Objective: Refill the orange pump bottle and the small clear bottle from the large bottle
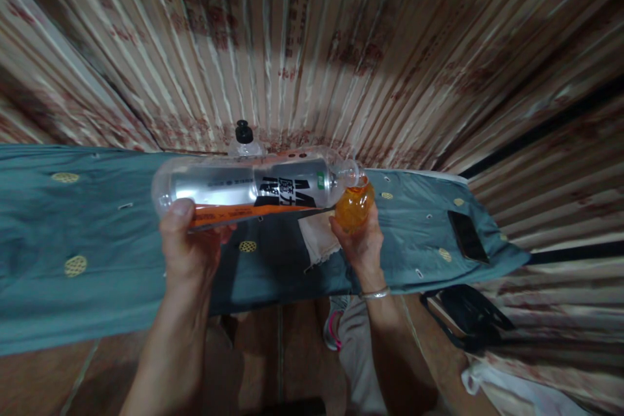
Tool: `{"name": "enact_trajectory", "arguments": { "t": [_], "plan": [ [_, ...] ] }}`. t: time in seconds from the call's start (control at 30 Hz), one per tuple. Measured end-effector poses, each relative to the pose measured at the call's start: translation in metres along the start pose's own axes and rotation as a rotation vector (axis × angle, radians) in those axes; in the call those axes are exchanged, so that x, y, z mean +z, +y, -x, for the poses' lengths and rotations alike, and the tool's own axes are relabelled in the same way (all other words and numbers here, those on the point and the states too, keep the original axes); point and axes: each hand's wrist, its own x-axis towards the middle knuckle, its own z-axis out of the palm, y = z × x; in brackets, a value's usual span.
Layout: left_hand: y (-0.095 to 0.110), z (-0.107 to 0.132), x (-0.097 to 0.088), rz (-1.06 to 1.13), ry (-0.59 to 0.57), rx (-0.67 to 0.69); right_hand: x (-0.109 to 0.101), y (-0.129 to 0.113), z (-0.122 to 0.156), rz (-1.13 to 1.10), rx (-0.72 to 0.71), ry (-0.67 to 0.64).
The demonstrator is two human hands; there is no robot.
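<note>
Within two hands [188,240] [364,242]: one bottle [248,185], one orange container [353,208].

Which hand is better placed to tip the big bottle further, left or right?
Left, most likely: your left hand holds the big bottle near its base, so it could raise that end. Your right hand holds the orange container by the bottle's mouth.
</note>
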Motion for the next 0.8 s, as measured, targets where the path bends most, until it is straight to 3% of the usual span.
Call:
{"name": "enact_trajectory", "arguments": {
  "t": [0.47, 0.8],
  "plan": [
    [0.005, -0.001, 0.004, 0.0, 0.005, 0.009, 0.001, 0.003, 0.0, 0.012, -0.06, 0.005],
    [0.005, 0.0, 0.004, -0.008, 0.055, -0.015, 0.004, 0.007, 0.002, -0.014, -0.013, -0.015]
  ]
}}
